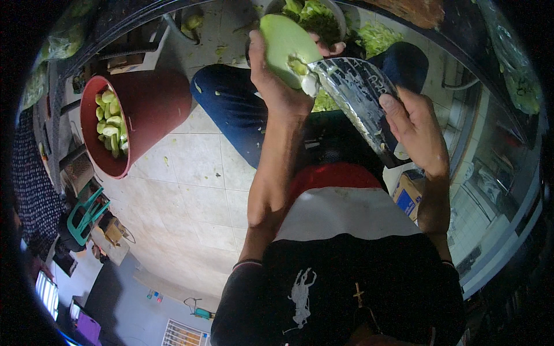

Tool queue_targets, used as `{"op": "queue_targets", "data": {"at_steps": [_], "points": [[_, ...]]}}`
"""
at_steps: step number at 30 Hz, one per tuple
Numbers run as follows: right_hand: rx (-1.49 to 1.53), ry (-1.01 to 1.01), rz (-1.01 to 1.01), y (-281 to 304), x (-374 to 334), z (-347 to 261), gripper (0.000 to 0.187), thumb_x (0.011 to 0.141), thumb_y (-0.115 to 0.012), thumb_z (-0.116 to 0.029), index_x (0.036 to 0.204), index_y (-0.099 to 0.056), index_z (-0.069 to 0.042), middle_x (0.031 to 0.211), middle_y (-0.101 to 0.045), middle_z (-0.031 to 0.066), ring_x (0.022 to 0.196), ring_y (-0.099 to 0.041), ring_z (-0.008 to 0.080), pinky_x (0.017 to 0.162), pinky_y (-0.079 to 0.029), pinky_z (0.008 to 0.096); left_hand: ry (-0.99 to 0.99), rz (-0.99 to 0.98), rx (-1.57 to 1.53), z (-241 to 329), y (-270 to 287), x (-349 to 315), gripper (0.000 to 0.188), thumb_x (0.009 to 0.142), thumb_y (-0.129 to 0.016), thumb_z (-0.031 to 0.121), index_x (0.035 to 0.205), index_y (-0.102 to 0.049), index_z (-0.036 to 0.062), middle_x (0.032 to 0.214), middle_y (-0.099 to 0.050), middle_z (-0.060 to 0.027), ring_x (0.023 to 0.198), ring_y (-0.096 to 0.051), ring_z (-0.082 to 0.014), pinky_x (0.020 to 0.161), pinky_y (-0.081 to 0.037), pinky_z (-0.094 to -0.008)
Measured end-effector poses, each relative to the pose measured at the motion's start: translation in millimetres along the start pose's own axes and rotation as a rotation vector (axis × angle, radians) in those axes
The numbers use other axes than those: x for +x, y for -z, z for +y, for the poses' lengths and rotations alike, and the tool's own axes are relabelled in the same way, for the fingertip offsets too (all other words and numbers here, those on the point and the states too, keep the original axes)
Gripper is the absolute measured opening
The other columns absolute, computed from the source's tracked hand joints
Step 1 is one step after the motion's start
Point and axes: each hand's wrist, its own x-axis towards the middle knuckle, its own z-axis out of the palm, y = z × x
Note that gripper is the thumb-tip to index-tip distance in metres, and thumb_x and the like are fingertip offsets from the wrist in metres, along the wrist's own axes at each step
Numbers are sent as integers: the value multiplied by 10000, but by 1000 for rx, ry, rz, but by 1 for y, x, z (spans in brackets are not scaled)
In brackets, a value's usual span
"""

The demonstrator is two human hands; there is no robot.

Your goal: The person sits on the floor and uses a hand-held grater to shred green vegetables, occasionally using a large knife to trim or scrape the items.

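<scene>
I see the fingers of the left hand [284,98] gripping the green fruit [281,43] between the knees [213,86], above the floor [196,155], and the right hand's [424,127] closed on the broad knife [349,86], best stroked shallowly.

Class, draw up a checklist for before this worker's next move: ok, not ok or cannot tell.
1. Green fruit gripped: ok, in the left hand.
2. Large blade gripped: ok, in the right hand.
3. Left fingertips clear of the blade: cannot tell; depth unclear.
4. Floor swept: not ok; green scraps lie there.
5. Red bucket not overfull: ok; cut pieces sit below its rim.
</scene>
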Motion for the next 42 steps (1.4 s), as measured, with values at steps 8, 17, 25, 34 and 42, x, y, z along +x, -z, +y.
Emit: {"op": "queue_targets", "data": {"at_steps": [8,17,25,34,42], "points": [[209,-106,-106,0,10,9,259,963,-502,-221,843,-557,2,560,-465,27,508,-438,99,480,-354,280,-104,-93,-12,-10,6,4,648,892,-389,607,1001,-564,-7,837,-611,-167,752,-601,-288,930,-434,-525],[-174,358,354,-10,-12,-5,121,864,-598,-66,975,-612,-21,617,-483,104,530,-522,223,510,-435,310,-214,88,2,-10,7,4,675,853,-431,684,1025,-563,45,896,-623,-110,823,-611,-284,903,-449,-563],[-321,364,147,-28,-36,-15,526,755,-621,16,1260,-540,-109,953,-560,150,791,-601,336,677,-507,406,-244,120,30,-14,-4,0,691,869,-393,683,1029,-541,28,929,-576,-96,849,-596,-258,871,-482,-593],[-555,269,101,-42,-42,-23,559,796,-519,23,1331,-468,-132,1001,-527,195,842,-593,380,721,-493,463,-351,254,306,-14,-11,-16,562,916,-443,573,1072,-504,37,935,-568,-106,870,-567,-225,750,-478,-374],[-376,295,78,-47,-40,-25,606,802,-560,53,1365,-382,-80,1004,-530,190,809,-600,339,685,-518,405,-661,213,675,-14,4,-14,425,969,-362,435,1144,-434,54,979,-561,-107,852,-560,-203,771,-453,-325]]}}
